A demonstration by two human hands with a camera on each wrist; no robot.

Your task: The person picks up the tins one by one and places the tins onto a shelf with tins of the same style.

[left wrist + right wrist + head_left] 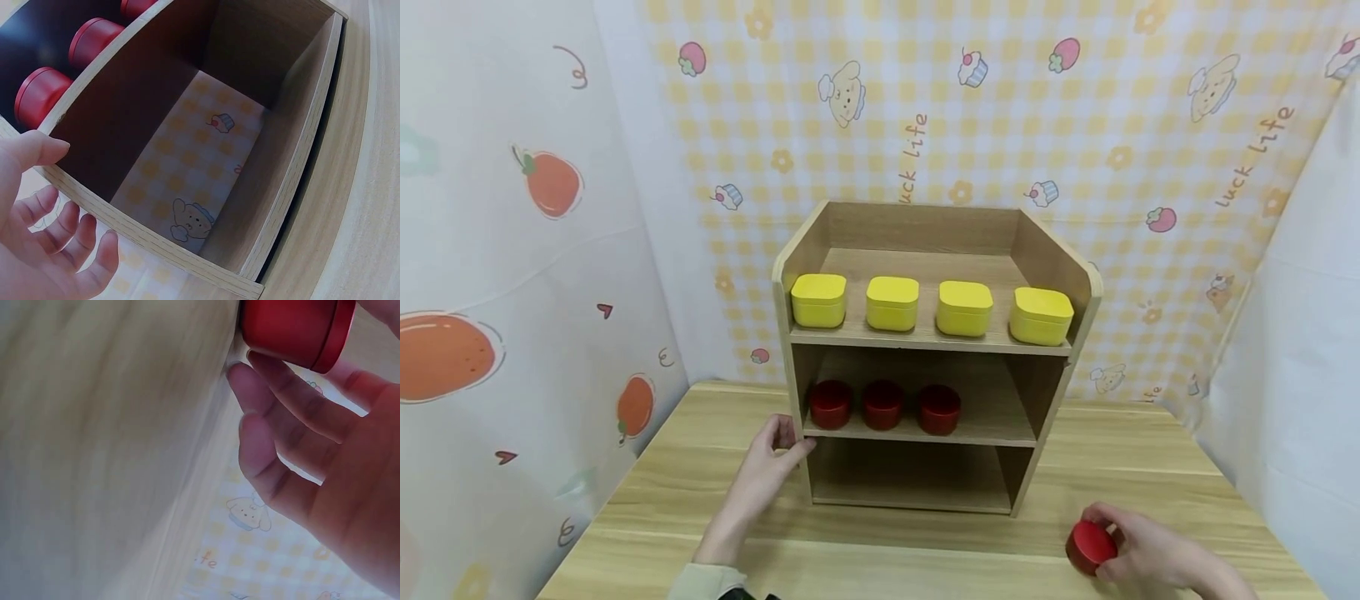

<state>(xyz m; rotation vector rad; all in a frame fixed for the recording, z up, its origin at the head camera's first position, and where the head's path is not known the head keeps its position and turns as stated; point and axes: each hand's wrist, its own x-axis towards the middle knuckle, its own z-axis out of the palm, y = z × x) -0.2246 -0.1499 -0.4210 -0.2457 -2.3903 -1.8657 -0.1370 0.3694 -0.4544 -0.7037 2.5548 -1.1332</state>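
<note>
A wooden three-tier shelf [925, 337] stands upright on the table. My left hand [771, 458] is at its left side panel, with the thumb [53, 150] over the front edge by the middle board and the curled fingers along the outer face. A round red lidded tin [1091, 547] is at the table's right front, tilted. My right hand [1138, 546] grips it by its sides; in the right wrist view the tin [290, 328] is between thumb and fingers, low by the tabletop. Several fingers [256, 440] curl loosely below it.
Three like red tins [883, 405] stand in a row on the middle board, from the left. Several yellow lidded boxes [892, 303] line the top board's front. The bottom compartment [910, 475] is beneath. Patterned cloth [925, 100] hangs behind and beside the wooden table [850, 567].
</note>
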